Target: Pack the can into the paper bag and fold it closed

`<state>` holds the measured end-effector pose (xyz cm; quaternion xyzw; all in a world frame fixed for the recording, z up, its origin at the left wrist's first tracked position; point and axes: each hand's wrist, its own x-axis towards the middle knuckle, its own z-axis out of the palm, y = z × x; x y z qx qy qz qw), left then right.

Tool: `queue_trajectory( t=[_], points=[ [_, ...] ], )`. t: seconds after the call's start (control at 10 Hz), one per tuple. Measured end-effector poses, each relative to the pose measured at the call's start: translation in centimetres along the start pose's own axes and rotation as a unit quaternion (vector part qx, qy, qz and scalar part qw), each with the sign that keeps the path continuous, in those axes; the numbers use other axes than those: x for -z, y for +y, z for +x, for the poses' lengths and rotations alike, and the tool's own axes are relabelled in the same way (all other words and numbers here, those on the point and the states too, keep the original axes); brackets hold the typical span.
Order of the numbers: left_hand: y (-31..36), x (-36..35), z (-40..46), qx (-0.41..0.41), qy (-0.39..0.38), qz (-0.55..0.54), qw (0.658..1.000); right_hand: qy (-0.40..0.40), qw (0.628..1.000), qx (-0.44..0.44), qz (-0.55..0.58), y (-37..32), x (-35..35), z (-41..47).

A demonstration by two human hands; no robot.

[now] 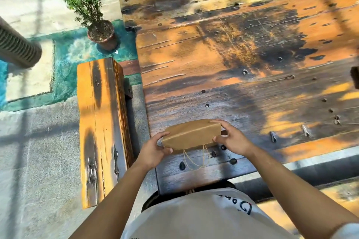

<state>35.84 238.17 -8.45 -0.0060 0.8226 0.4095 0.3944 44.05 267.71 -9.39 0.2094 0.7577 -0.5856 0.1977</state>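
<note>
Head camera, looking down: a brown paper bag (191, 134) is sitting near the front edge of a weathered wooden table (233, 48), its long axis running left to right, tilting slightly up toward the right. Its top is lying folded over toward the person, and two thin string handles (196, 158) are dangling from the near edge. The contents of the bag are hidden; no can is showing. The left hand (153, 151) is pinching the bag's left end, thumb underneath. The right hand (232, 137) is gripping the right end, fingers curling over the top. A wooden bench (101, 122) is standing left of the table, and a potted plant (101, 33) is sitting on the floor beyond it.
</note>
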Motion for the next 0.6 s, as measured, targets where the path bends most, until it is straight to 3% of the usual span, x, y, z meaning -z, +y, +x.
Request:
queue_trajectory(
  t=[0.4, 0.6],
  points=[
    [0.3, 1.2, 0.1, -0.014, -0.015, 0.018, 1.0, 0.006, 0.997, -0.058, 0.053, -0.4, 0.6, -0.2],
    [-0.2, 2.5, -1.3, -0.025, -0.089, -0.003, 0.996, 0.008, 0.996, -0.046, 0.083, -0.3, 1.8, -1.8]
  ],
)
